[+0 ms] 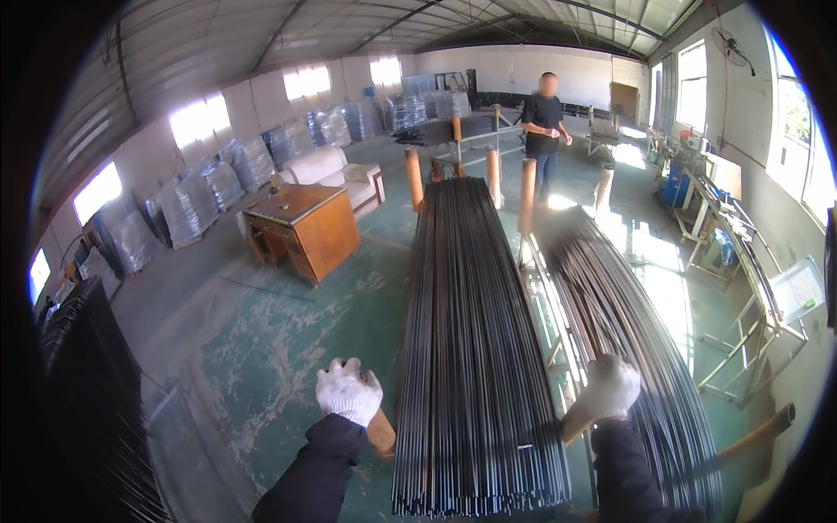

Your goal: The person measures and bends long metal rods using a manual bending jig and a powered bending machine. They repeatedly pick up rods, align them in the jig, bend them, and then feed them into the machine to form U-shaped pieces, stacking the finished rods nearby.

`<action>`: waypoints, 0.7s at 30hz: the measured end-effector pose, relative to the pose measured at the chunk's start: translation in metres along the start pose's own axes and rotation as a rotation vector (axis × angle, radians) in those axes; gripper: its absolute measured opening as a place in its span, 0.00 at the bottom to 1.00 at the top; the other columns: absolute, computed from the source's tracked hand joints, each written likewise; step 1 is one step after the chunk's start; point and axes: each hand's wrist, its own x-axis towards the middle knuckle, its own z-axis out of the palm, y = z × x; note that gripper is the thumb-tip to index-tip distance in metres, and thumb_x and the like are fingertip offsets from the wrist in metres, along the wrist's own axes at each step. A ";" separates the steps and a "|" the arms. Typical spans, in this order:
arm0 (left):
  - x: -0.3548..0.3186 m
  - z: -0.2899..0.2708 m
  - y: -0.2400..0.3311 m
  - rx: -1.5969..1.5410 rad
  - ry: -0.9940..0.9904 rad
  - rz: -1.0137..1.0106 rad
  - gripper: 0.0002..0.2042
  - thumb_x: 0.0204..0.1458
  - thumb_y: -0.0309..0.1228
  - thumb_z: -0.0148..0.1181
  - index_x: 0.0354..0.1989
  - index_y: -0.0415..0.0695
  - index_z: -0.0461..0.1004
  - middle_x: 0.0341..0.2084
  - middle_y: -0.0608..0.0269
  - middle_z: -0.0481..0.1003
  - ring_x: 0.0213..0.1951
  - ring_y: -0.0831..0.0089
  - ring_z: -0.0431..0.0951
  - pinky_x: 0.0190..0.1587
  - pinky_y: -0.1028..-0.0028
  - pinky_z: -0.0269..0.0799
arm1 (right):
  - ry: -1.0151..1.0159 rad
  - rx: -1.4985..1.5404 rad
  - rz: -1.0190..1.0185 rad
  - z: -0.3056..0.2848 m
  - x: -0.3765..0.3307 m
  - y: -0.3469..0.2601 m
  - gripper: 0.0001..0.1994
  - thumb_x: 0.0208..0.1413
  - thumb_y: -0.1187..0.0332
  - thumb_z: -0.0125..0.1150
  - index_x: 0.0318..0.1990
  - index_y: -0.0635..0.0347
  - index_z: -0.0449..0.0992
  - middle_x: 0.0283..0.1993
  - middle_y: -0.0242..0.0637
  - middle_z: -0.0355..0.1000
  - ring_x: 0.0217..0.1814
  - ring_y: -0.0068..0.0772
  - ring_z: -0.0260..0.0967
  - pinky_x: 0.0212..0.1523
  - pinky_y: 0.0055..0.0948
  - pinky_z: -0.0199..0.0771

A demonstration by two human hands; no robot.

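Observation:
My left hand (349, 392), in a white knit glove, is closed over the upper end of a short brown post (381, 434) left of the long bundle. The gloved right hand (614, 386) is curled over the top of another brown post (575, 424) on the bundle's other side. Between the two posts lies a thick bundle of long, thin dark metal rods (475, 349), its near ends roughly level. A second stack of dark rods (610, 296) lies to the right, passing behind my right hand. My palms and the posts' tops are hidden by the gloves.
More brown posts (527, 196) rise around the rods' far end. A person (545, 131) stands beyond them. To the left are a wooden desk (305, 231), a pale sofa (336, 179) and wrapped pallets (186, 209). Metal stands (741, 244) line the right wall.

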 end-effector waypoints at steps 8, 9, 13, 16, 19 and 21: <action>0.100 0.085 0.007 -0.073 0.054 0.070 0.09 0.55 0.37 0.71 0.37 0.45 0.87 0.40 0.50 0.87 0.40 0.41 0.87 0.46 0.47 0.85 | -0.068 -0.067 0.085 0.101 0.072 -0.025 0.10 0.64 0.60 0.77 0.47 0.52 0.86 0.40 0.39 0.86 0.49 0.50 0.85 0.60 0.51 0.82; 0.112 0.083 0.019 -0.084 0.059 0.047 0.07 0.54 0.35 0.70 0.35 0.45 0.86 0.39 0.51 0.86 0.40 0.44 0.86 0.46 0.48 0.84 | -0.082 -0.073 0.090 0.112 0.082 -0.028 0.10 0.64 0.60 0.77 0.47 0.52 0.86 0.40 0.39 0.86 0.50 0.50 0.85 0.59 0.51 0.82; 0.168 0.118 0.030 -0.115 0.086 0.080 0.06 0.55 0.34 0.70 0.34 0.45 0.85 0.38 0.51 0.85 0.41 0.45 0.86 0.46 0.48 0.82 | -0.038 -0.076 0.092 0.164 0.128 -0.036 0.11 0.63 0.61 0.78 0.47 0.53 0.86 0.40 0.40 0.87 0.49 0.51 0.83 0.59 0.52 0.81; 0.208 0.159 0.023 -0.043 0.016 0.101 0.10 0.55 0.38 0.71 0.38 0.45 0.88 0.40 0.49 0.86 0.40 0.42 0.88 0.45 0.49 0.88 | -0.132 -0.058 0.068 0.202 0.159 -0.048 0.12 0.63 0.61 0.77 0.49 0.55 0.86 0.42 0.42 0.87 0.51 0.53 0.84 0.60 0.52 0.81; 0.244 0.176 0.050 -0.054 0.024 0.023 0.10 0.55 0.38 0.71 0.38 0.45 0.88 0.40 0.49 0.86 0.40 0.42 0.88 0.45 0.49 0.88 | -0.167 -0.049 0.072 0.234 0.185 -0.046 0.12 0.64 0.61 0.76 0.49 0.55 0.86 0.41 0.42 0.87 0.50 0.52 0.84 0.60 0.52 0.81; 0.273 0.187 0.056 -0.042 0.030 0.025 0.11 0.57 0.39 0.70 0.41 0.46 0.88 0.42 0.49 0.87 0.42 0.41 0.88 0.46 0.48 0.88 | -0.175 -0.031 0.077 0.256 0.207 -0.052 0.11 0.65 0.61 0.75 0.49 0.55 0.86 0.40 0.42 0.87 0.49 0.52 0.84 0.60 0.52 0.81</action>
